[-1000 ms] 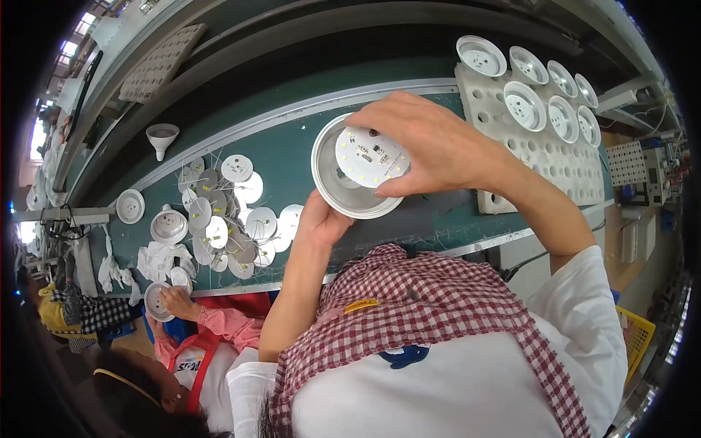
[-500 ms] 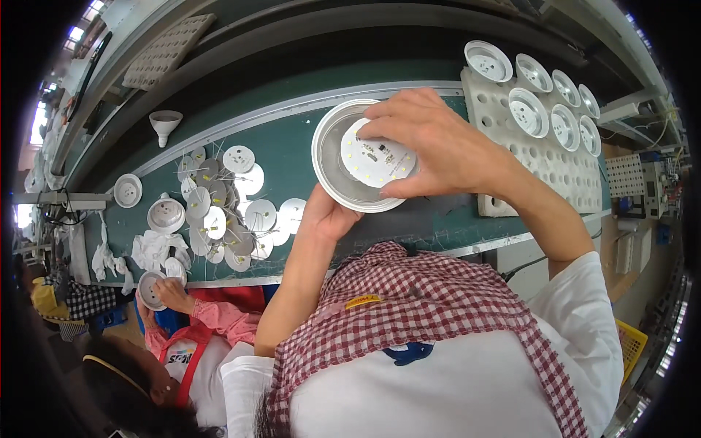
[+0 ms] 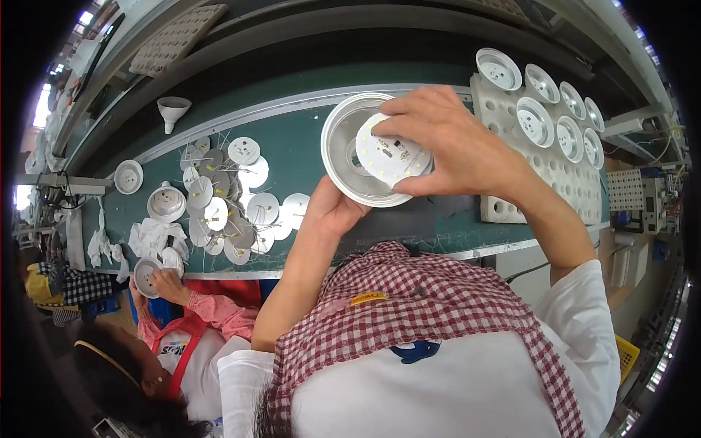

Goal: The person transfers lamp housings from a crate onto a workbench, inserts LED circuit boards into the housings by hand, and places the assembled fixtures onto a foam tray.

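Observation:
My left hand (image 3: pixel 334 208) is wrapped round the underside of a white lamp housing (image 3: pixel 337 142), a wide cup with its mouth facing me. Its fingers are mostly hidden beneath the cup. My right hand (image 3: pixel 460 150) grips a round white LED board (image 3: pixel 388 155) by its edges, thumb on the near side and fingers on the far side. The board is tilted at the cup's mouth, covering its right part. Left of the board, a hole in the cup's bottom shows in part.
Left on the green bench lies a heap of round LED boards (image 3: pixel 243 151) with wires. Several filled housings (image 3: pixel 534 123) stand in a pale perforated tray (image 3: pixel 500 212) at right. A co-worker (image 3: pixel 208 310) at lower left handles another housing (image 3: pixel 146 276). White gloves (image 3: pixel 150 237) lie nearby.
The LED board has shifted right relative to the housing, uncovering part of the hole in the cup's bottom. Both hands keep their grips. The whole view has shifted slightly.

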The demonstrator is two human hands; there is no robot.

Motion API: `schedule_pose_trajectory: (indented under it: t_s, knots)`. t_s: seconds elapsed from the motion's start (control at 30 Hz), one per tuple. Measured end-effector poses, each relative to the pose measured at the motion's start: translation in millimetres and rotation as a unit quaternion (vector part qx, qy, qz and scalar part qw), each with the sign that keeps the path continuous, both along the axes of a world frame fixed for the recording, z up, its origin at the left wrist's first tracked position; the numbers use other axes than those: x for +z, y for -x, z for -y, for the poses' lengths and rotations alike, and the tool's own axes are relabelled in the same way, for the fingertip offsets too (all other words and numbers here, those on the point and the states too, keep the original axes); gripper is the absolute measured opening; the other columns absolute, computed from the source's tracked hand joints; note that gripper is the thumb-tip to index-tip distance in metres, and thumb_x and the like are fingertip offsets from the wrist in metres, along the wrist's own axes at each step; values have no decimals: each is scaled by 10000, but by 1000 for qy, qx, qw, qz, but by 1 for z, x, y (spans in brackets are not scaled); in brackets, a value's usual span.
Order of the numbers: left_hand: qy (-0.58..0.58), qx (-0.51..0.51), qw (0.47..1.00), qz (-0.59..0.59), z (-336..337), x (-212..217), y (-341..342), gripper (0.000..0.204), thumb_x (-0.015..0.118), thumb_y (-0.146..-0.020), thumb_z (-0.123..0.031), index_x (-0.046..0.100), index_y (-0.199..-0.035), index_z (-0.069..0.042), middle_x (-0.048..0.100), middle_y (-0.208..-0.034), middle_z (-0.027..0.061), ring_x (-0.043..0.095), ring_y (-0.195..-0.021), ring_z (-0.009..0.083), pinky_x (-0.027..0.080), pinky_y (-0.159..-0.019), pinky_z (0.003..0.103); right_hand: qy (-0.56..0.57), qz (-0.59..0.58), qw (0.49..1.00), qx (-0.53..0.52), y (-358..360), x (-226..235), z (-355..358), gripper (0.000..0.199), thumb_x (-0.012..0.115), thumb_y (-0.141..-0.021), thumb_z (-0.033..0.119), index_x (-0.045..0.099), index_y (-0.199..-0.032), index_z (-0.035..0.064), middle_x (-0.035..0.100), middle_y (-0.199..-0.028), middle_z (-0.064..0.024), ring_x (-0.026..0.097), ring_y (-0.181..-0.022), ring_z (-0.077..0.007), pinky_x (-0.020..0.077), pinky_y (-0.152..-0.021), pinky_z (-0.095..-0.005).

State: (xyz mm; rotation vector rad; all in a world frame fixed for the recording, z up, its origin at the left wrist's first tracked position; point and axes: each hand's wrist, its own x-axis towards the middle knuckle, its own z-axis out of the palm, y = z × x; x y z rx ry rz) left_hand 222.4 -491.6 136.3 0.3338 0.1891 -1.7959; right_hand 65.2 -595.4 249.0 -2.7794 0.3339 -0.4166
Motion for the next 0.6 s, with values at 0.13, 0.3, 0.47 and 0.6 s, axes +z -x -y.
schedule_pose_trajectory:
  t_s: [0.13,0.3,0.47,0.6]
  knots:
    - [7,-2,1000,-3,1,1,5,376,371,-947,-224,397,-1254,-8,480,-1243,155,524,-1100,264,511,-867,415,-12,20,1000,19,-4,-2,-2,562,753,-548,211,571,-1065,85,516,-1170,-125,452,-1080,-309,305,-945,-417]
    - [19,-5,1000,-10,1,1,4,370,372,-945,-217,403,-1252,-12,492,-1232,150,530,-1093,261,515,-863,402,-10,28,999,18,-2,-2,-2,570,754,-550,203,567,-1077,89,505,-1197,-121,449,-1085,-310,306,-947,-423]
    - [60,-26,996,-64,-1,-5,2,375,384,-942,-227,407,-1248,-12,500,-1225,144,534,-1088,251,516,-859,392,27,-3,1000,8,-4,-3,-4,573,763,-565,226,567,-1087,91,499,-1206,-117,439,-1106,-305,299,-956,-433]
    - [17,22,999,-22,-6,5,10,386,423,-927,-238,421,-1234,-4,502,-1220,153,543,-1074,254,513,-859,396,24,38,999,24,-1,-9,-4,593,765,-572,240,558,-1107,91,488,-1221,-118,420,-1127,-300,325,-948,-418]
